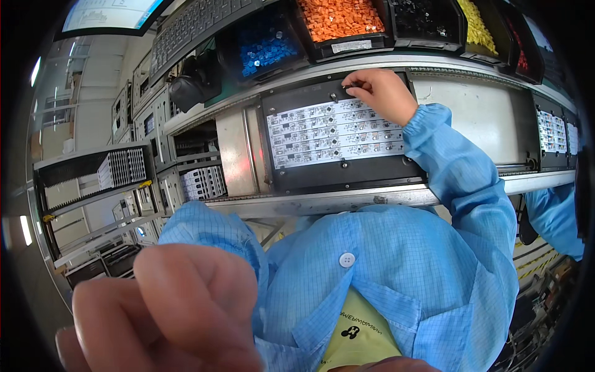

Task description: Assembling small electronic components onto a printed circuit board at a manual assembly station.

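My right hand reaches over the far edge of a black fixture frame. Its thumb and forefinger are pinched together around something small and dark that I cannot make out. Inside the frame lie white circuit board strips in rows, dotted with small parts. A small metal post stands just left of the pinching fingertips. Large and close in the lower left, my left hand is raised away from the bench with its fingers curled; whatever they may hold is hidden.
The frame sits on a conveyor with a metal rail along its near side. Behind stand bins of orange pieces, blue pieces and yellow pieces, plus a keyboard. A board rack is at left; another person's sleeve shows at right.
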A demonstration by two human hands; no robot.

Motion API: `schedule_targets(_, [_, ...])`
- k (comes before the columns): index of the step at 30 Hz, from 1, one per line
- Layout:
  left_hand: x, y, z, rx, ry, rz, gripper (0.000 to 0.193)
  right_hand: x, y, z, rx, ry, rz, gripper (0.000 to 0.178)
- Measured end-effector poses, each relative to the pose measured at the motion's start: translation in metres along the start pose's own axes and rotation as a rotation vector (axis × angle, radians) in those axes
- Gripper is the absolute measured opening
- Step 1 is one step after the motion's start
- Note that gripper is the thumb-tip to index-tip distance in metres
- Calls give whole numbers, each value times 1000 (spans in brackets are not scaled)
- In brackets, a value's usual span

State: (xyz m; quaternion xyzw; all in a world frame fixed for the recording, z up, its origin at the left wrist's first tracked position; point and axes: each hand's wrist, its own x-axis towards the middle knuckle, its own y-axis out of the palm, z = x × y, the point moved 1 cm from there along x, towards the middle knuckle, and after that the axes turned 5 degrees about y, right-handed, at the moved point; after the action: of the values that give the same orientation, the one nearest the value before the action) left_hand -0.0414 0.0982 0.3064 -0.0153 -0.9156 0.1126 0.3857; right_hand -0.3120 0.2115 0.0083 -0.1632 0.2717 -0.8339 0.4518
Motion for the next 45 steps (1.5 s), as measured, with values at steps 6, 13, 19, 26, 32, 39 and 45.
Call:
schedule_targets(6, [3, -5, -17, -13, -50, 155, 48, 10, 7, -7, 10, -38, 60, 29])
schedule_targets(13, [-8, 31, 15, 6, 179, -122, 37, -7, -66, -30, 4, -164, -300, 27])
schedule_targets(19, [-44, 29, 172, 1114, 28, -246, 21, -27, -193, -86, 40, -87, -908, 27])
schedule_targets(26, [-125, 18, 279, 1162, -556, 90, 21, -21, -49, -21, -273, -326, -222, 13])
schedule_targets(32, [-125, 16, 280, 1165, -601, 76, 18, -3, -2, -20, -394, -184, -225, 13])
schedule_targets(39, [-137, 19, 269, -256, -938, -491, 31, -22, -23, -7, 88, -60, -115, 18])
schedule_targets(45, [-146, 27, 268, -468, -912, -551, 32, -33, -22, -8, 191, -32, 25, 21])
